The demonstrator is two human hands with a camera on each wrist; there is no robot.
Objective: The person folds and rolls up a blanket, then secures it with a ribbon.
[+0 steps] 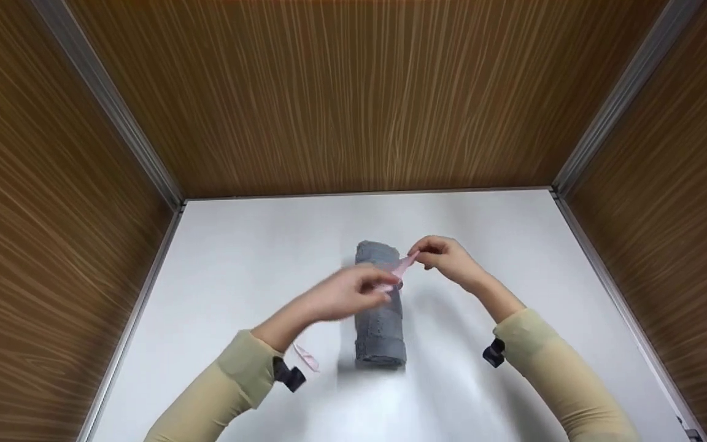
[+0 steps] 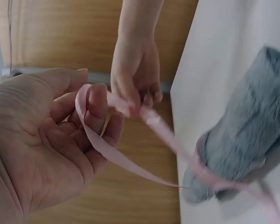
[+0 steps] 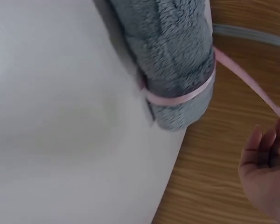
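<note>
Grey rolled towel [image 1: 380,313], pink ribbon [image 1: 401,267] wrapped round; left hand [image 1: 347,294], right hand [image 1: 445,258] each pinch ribbon.

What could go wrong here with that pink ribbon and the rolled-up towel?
The ribbon is only looped over a finger of the left hand and pinched by the right hand; it might slip free. It circles the towel close to one end, so it may slide off, letting the roll loosen.
</note>
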